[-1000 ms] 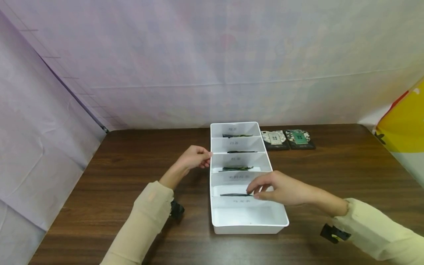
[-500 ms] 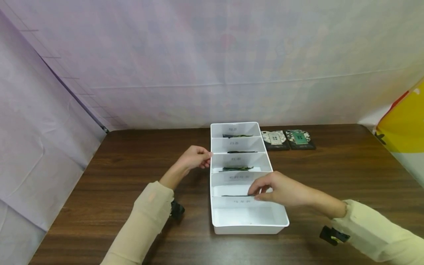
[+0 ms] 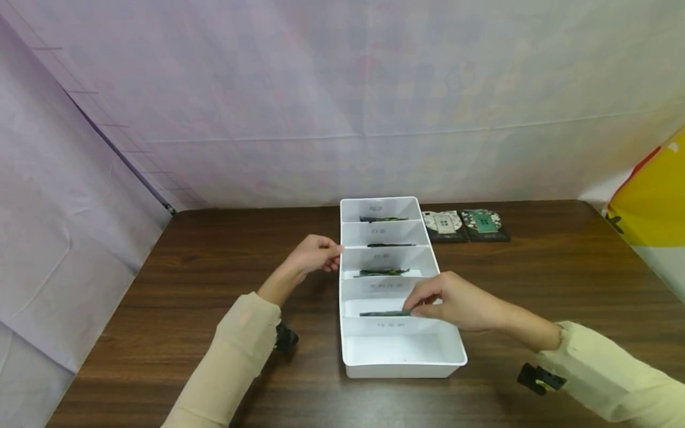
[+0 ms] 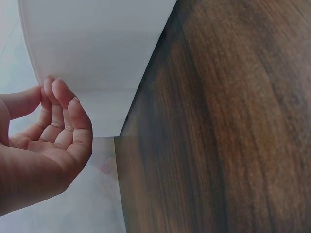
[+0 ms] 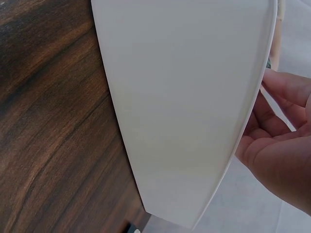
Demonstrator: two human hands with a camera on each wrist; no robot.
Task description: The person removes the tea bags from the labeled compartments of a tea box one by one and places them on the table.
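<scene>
Pinching the dark packet [image 3: 381, 313] by its right end in the white tray's [image 3: 404, 351] second-nearest compartment [image 3: 355, 307], the right hand [image 3: 457, 303] could snag it on the divider [image 3: 369, 324] if that one-ended grip twists; left hand [image 3: 314, 254] pinches the left rim [image 3: 341, 297].

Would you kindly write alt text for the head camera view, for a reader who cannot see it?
A person's right hand pinches a thin dark packet in a white divided tray on a brown table, while the left hand pinches its rim. Two patterned packets lie beside the tray's far end.
</scene>
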